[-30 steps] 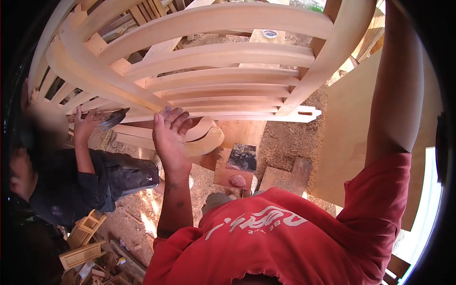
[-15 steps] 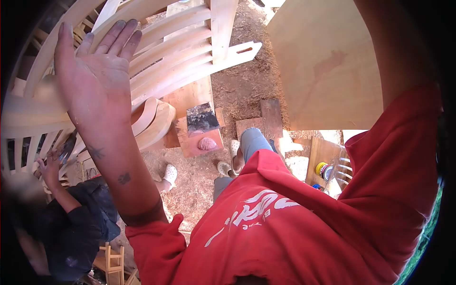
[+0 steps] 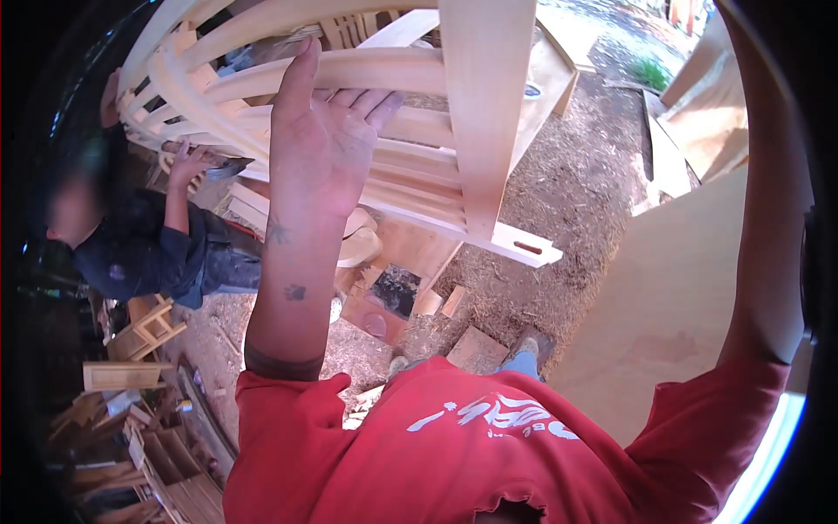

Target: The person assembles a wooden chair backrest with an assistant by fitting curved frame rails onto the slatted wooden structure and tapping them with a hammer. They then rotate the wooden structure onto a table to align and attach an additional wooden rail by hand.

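Note:
My left hand (image 3: 330,148) is raised with its palm turned toward me, thumb up and fingers stretched out. It appears at the curved slats of a pale wooden frame (image 3: 489,105), and I cannot tell if it touches them. Nothing shows in its palm. The frame has a wide flat post and a bottom rail with a slot near its end. My right arm (image 3: 768,218) reaches up along the right edge, and its hand is out of view. Beside that arm stands a large plywood panel (image 3: 672,306).
At the left, a person in dark clothes (image 3: 140,236) has one hand on a dark tool (image 3: 229,168) by the frame. A board with a black patch (image 3: 397,290) lies on the shaving-covered ground. Small wooden furniture (image 3: 148,332) and scrap wood (image 3: 175,454) fill the lower left.
The view has swung, showing more of the person and yard. My left hand sits further right in view, still with fingers stretched. The frame also appears further right.

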`<state>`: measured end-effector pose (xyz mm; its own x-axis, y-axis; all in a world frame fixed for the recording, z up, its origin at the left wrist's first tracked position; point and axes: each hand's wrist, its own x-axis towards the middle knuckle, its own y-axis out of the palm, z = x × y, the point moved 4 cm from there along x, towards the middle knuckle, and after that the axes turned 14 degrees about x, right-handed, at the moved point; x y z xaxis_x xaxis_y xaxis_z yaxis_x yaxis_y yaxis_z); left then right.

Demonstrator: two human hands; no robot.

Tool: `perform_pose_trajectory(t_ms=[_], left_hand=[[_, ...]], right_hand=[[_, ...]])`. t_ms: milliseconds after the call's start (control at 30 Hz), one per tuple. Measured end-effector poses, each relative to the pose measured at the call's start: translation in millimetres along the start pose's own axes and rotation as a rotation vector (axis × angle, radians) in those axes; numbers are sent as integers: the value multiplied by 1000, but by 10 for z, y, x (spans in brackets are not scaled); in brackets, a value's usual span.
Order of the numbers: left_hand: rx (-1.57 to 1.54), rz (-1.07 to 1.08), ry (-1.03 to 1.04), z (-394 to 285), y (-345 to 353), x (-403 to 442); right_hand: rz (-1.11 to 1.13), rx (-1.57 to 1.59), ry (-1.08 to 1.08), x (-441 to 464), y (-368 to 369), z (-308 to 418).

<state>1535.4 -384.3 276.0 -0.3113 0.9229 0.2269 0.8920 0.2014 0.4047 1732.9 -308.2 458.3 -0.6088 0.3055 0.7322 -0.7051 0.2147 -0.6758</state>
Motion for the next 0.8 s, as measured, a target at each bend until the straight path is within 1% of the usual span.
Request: perform_pose_trajectory(t_ms=[33, 67, 133, 167, 233, 267, 300, 333, 367, 400, 433, 467, 500, 533, 567, 600, 633, 667, 700, 733, 800], left_hand=[[-47, -49, 31, -12, 151, 58], [-36, -142, 55, -3, 242, 113], [-29, -307, 82, 40, 323, 196], [-87, -348, 41, 70, 386, 195], [-59, -446, 55, 87, 395, 193], [-53, -496, 79, 79, 427, 210], [10, -554, 106, 51, 518, 205], [40, -583, 119, 56, 545, 195], [72, -607, 129, 74, 533, 194], [102, -624, 150, 78, 554, 236], [174, -689, 163, 78, 603, 248], [213, -713, 179, 88, 525, 272], [287, -672, 199, 114, 374, 309], [365, -637, 207, 148, 199, 306], [355, -573, 232, 165, 57, 281], [341, -506, 262, 165, -25, 268], [235, -343, 232, 192, 25, 267], [-35, -440, 165, 249, 199, 245], [-42, -412, 181, 273, 217, 228], [-47, -382, 196, 250, 207, 292], [-201, -366, 150, 252, 119, 311]], right_hand=[[-31, 91, -61, -113, -102, -83], [-79, 184, -95, -235, -140, -263], [-237, 393, -117, -453, -150, -787], [-357, 520, -88, -565, -69, -1152], [-484, 785, 118, -953, 459, -1958], [-404, 917, 326, -1266, 935, -2293], [-154, 1035, 703, -1731, 1570, -2534], [80, 1203, 946, -2238, 2161, -2636], [211, 1262, 1090, -2765, 2734, -2707], [387, 1289, 1165, -3263, 3242, -2683], [481, 1342, 1317, -3746, 3659, -2591], [714, 1373, 1456, -4046, 3858, -2406], [930, 1432, 1491, -4429, 4217, -2265], [1173, 1456, 1506, -4619, 4378, -2065], [1333, 1628, 1542, -4794, 4539, -1858], [1453, 1841, 1522, -4874, 4646, -1692], [1612, 1933, 1561, -4872, 4687, -1557], [1638, 2046, 1444, -4888, 4753, -1449], [1672, 2059, 1337, -4758, 4651, -1372], [1675, 2097, 1332, -4745, 4709, -1367], [1601, 2004, 1427, -4568, 4518, -1421]])
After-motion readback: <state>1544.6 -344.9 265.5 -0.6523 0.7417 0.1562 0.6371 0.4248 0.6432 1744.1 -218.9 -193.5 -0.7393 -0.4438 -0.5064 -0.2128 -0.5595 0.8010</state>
